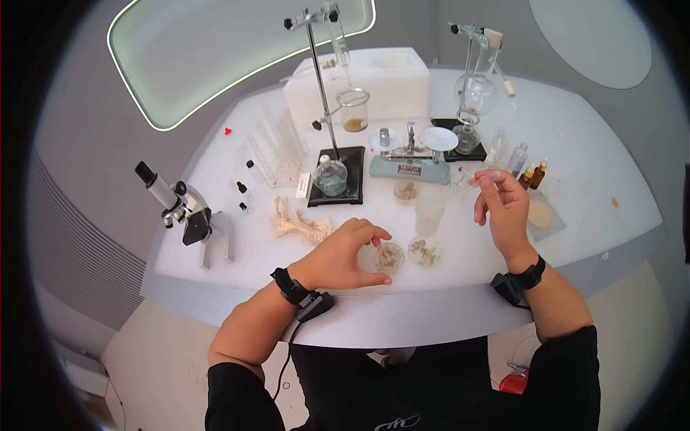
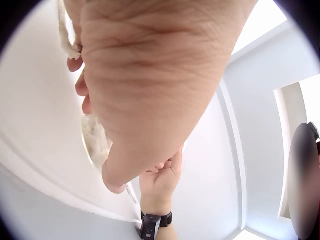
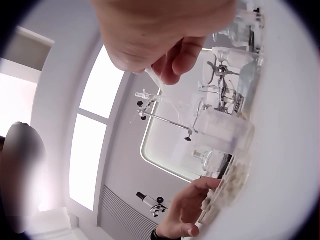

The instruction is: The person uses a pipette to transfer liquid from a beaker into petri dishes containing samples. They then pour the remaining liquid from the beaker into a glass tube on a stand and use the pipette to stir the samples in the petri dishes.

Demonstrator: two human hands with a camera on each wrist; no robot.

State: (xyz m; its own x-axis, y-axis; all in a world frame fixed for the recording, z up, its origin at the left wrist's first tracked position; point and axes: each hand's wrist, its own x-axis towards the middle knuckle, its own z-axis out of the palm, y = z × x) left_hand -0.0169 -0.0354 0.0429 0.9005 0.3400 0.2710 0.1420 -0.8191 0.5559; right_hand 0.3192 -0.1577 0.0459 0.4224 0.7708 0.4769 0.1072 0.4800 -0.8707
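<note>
My left hand (image 1: 341, 255) curves around a small petri dish (image 1: 389, 257) of pale chunks, index finger and thumb spread on either side of its rim. The dish also shows beside the thumb in the left wrist view. Another petri dish (image 1: 424, 251) with similar pieces stands just to its right. Raised above the table, my right hand (image 1: 503, 208) pinches a thin translucent stick (image 1: 466, 185) between fingers and thumb; I cannot tell its kind. In the right wrist view, part of it (image 3: 154, 77) pokes out below the fingers. A frosted beaker (image 1: 429, 217) stands between the hands.
Behind are a balance (image 1: 410, 167), a third dish (image 1: 406, 192), and a ring stand (image 1: 316, 79) with a flask (image 1: 330, 176). To the left are a microscope (image 1: 188, 208), test tubes (image 1: 277, 147) and a bone-like piece (image 1: 302, 226). Brown bottles (image 1: 537, 174) stand right.
</note>
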